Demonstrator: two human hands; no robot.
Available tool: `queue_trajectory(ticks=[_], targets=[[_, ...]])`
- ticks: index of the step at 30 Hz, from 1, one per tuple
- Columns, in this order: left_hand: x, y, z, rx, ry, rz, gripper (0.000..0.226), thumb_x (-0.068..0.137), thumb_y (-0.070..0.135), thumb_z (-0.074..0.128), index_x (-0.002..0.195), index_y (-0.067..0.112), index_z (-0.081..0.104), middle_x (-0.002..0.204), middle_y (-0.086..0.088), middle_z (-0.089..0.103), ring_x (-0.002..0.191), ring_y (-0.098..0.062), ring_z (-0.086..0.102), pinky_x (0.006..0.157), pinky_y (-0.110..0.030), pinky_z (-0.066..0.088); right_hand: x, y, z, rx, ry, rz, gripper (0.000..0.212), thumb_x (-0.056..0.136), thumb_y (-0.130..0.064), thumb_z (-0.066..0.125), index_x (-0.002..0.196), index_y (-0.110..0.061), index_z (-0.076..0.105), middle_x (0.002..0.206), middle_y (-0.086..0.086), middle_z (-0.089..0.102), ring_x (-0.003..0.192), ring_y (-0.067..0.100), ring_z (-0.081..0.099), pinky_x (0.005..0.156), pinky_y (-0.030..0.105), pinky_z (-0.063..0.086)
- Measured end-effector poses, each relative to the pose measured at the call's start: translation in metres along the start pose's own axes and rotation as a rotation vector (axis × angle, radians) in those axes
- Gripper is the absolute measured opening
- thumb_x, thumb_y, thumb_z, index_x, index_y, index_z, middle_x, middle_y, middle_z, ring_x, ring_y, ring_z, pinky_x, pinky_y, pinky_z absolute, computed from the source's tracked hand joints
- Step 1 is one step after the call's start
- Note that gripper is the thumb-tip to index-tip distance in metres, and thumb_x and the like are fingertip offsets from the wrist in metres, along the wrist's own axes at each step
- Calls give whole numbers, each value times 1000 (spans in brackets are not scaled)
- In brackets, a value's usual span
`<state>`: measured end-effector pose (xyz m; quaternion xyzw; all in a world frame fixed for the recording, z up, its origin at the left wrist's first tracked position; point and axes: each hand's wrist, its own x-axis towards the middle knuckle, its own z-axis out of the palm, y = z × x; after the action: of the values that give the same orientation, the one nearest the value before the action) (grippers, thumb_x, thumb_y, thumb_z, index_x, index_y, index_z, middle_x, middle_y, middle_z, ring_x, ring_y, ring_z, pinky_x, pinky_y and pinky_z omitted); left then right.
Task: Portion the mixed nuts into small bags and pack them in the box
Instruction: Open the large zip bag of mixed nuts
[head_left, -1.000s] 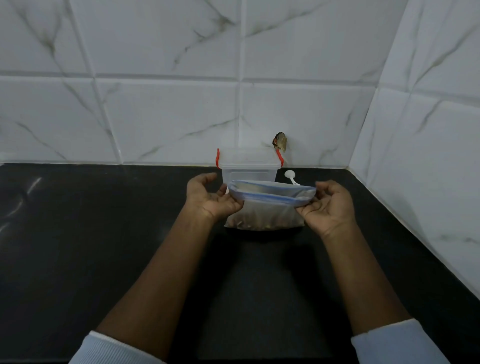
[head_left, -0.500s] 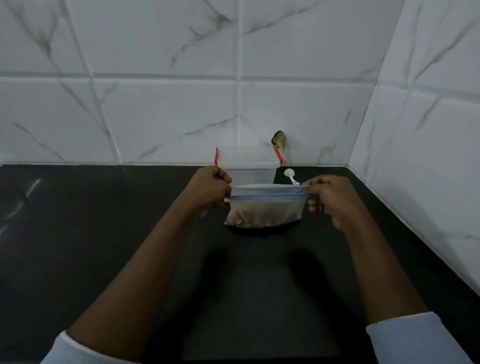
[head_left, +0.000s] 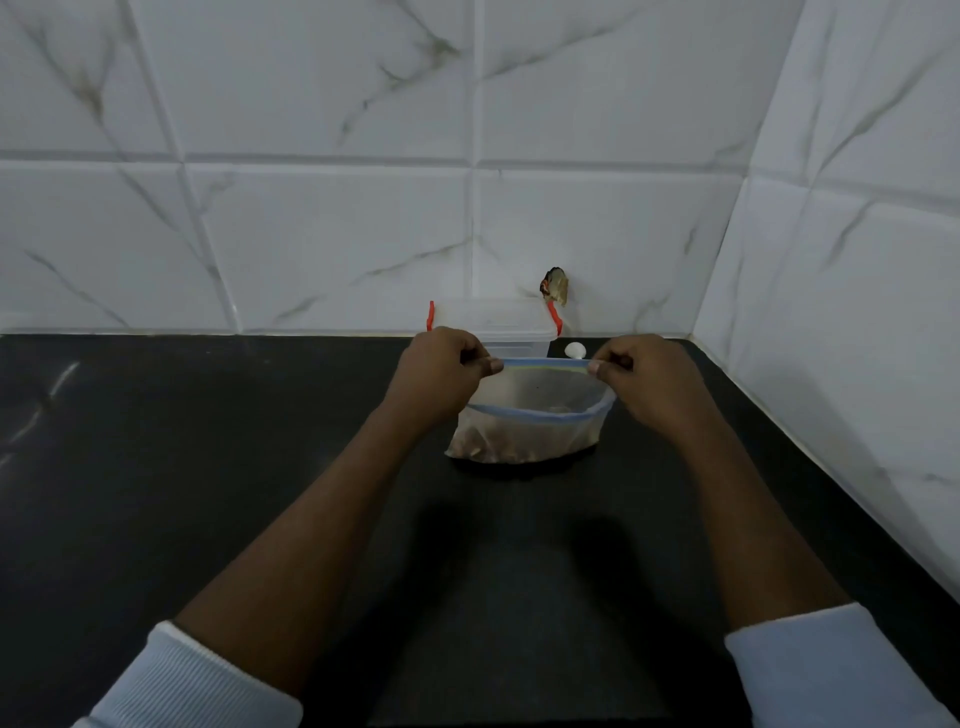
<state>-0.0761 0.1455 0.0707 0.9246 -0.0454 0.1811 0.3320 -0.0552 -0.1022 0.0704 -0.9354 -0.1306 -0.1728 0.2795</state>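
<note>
A clear zip bag (head_left: 524, 431) with a blue seal strip stands on the black counter, brown mixed nuts filling its lower part. Its mouth gapes open, the near edge sagging forward. My left hand (head_left: 441, 374) pinches the far rim at the left corner, and my right hand (head_left: 644, 379) pinches the same rim at the right corner. Just behind the bag, against the wall, sits a clear plastic box (head_left: 493, 325) with red clips and its lid on. The box's lower part is hidden by my left hand and the bag.
A small white scoop (head_left: 575, 349) lies on the counter beside the box, to its right. White marble tiles form the back wall and the right wall, which meet in a corner at the far right. The black counter (head_left: 208, 467) stretches wide to the left and toward me.
Half a second ago the bag's top was pulled flat between my hands; now the near edge has dropped forward and the mouth is open. Both hands stay at the corners.
</note>
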Motion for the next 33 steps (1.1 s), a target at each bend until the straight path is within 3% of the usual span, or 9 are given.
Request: queue_trajectory(ticks=[5,8,11,13,16,20,25,31,33], targets=[[3,2,5,16,-8,17,27,100,37,64,101,13,77,89,-7,73,81,-20,66,74,-34,54,0,-4,11,-75,57,15,18,104,-22,56,109,-17,73,100,1,70,82,12,58,75,30,45],[3,3,6,36,4,15,26,101,37,63,99,14,75,88,-7,71,70,-16,61,62,-28,48,-1,-3,17,-83,89,10,20,105,-20,52,110,-17,71,103,3,71,84,14,59,77,35,51],[1,-2,4,-14,6,30,24,99,36,64,107,16,75,94,-2,72,80,-15,65,72,-31,55,-2,2,16,-70,84,-6,23,105,-25,53,117,-19,71,111,5,70,92,14,58,81,34,50],[-3,-8,1,-92,-8,19,28,96,39,68,119,22,68,101,6,68,87,-7,63,72,-26,53,-6,0,14,-106,77,-54,29,103,-34,56,128,-24,67,124,5,63,108,20,55,91,42,51],[-7,-17,0,-219,-26,-84,35,92,38,74,120,23,62,100,4,65,89,-9,63,73,-27,53,-24,-15,11,-140,52,-183,33,99,-46,61,128,-31,65,129,-2,57,121,24,46,98,43,37],[-5,-16,5,-255,37,-127,11,90,24,74,99,18,72,86,0,71,83,-15,69,68,-29,57,-42,-43,23,-230,-146,-301,41,98,-52,57,137,-38,59,137,-12,55,131,17,37,98,37,18],[3,-6,6,-161,144,-113,9,88,21,71,83,14,73,75,2,71,75,-14,69,77,-40,62,-49,-56,38,-161,-137,-393,15,98,-24,62,108,-25,74,110,-4,68,118,21,54,101,45,31],[7,-3,7,-117,22,-134,9,88,27,66,90,18,66,81,2,69,78,-18,69,68,-35,60,-54,-42,26,-227,-80,-334,30,95,-39,67,124,-31,69,125,-9,65,126,21,50,96,40,29],[8,-1,8,-73,-48,-102,19,87,34,70,98,20,66,90,1,69,81,-17,67,68,-33,56,-54,-42,21,-263,-142,-352,23,98,-33,63,120,-31,69,124,-8,64,126,19,50,97,39,29]])
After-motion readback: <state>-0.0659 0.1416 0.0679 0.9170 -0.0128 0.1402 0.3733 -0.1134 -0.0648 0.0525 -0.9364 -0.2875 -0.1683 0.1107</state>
